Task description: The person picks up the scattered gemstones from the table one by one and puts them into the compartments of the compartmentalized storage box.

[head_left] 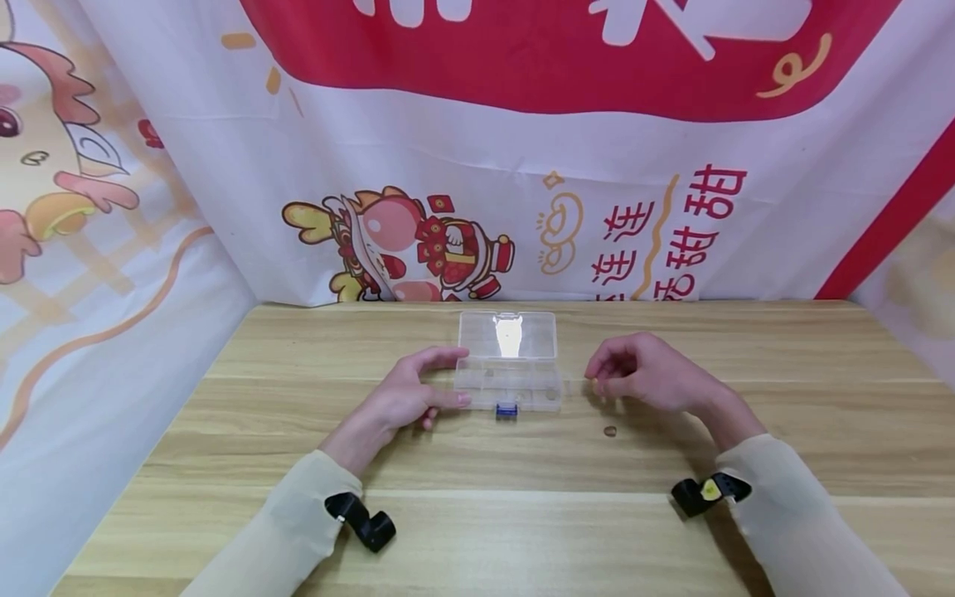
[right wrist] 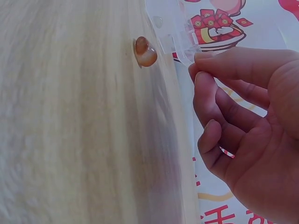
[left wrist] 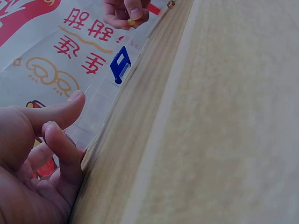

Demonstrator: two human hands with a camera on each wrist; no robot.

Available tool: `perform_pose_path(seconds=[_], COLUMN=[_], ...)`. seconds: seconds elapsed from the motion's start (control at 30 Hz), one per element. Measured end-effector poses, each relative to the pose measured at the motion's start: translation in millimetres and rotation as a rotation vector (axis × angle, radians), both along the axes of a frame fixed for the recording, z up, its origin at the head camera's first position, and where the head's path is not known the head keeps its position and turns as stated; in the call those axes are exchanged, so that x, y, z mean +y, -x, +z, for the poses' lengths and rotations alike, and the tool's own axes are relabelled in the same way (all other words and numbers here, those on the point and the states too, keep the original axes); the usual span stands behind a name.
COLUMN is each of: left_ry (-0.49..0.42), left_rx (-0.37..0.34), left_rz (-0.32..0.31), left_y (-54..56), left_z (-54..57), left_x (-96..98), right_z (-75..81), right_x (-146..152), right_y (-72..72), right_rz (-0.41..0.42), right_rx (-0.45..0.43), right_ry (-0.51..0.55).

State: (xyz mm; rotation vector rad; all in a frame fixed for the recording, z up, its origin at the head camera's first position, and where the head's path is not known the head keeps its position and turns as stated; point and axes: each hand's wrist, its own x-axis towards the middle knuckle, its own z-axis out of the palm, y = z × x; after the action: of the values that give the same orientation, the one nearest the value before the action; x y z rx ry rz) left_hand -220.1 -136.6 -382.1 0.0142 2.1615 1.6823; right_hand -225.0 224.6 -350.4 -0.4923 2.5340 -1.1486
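Observation:
A clear plastic compartment box (head_left: pixel 477 400) lies on the table with its lid (head_left: pixel 477 336) raised at the back and a blue latch (head_left: pixel 506 411) at the front. My left hand (head_left: pixel 403 400) grips the box's left end, thumb at the front and index finger farther back. To the right of the box, my right hand (head_left: pixel 652 373) pinches a small yellow bead (left wrist: pixel 131 22) between thumb and fingertip; its fingers hide it in the right wrist view. Nearer me lies a brown gourd-shaped bead (right wrist: pixel 145 52). Inside the box a small pale piece (right wrist: pixel 158 22) shows.
The wood-grain table (head_left: pixel 507 531) runs back to a printed white and red cloth (head_left: pixel 477 149). Another printed cloth hangs at the left. Black wrist cameras sit on both sleeves (head_left: pixel 791 489).

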Motion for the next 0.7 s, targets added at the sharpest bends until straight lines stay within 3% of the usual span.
perform_pose_path(seconds=[0.7], left_ry=[0.005], left_rx=[0.001], left_rz=[0.004], left_y=[0.0], left_z=[-0.8], left_x=[-0.1], right_z=[3.6], right_x=[-16.1], right_y=[-3.9], right_rz=[-0.033], right_rx=[0.100], right_ry=[-0.008])
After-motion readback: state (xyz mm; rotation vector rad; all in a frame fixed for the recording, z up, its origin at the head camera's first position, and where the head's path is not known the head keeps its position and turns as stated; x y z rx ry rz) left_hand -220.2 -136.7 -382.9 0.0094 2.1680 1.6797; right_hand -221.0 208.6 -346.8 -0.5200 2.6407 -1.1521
